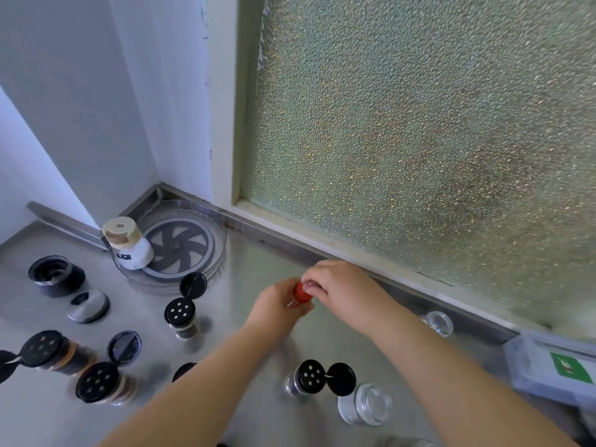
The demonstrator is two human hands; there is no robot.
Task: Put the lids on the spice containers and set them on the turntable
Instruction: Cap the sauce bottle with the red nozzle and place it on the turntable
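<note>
**Status: one jar placed, red-capped jar in hand**

On turntable (206, 256): one white jar (129, 245), capped. Right of turntable, above counter: left hand (277, 306) clenched round a small jar, body hidden; right hand (335, 285) fingertips pinching red cap (301, 292). Near side of turntable: shakers (182, 317) with flip lids open, black pot (56, 275) uncapped. Most work outstanding.

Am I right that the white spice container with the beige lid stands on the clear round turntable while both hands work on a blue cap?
Not quite: the head view shows the cap is red, not blue. The white spice container with the beige lid does stand on the clear round turntable, and both the left hand and the right hand hold that cap.
</note>
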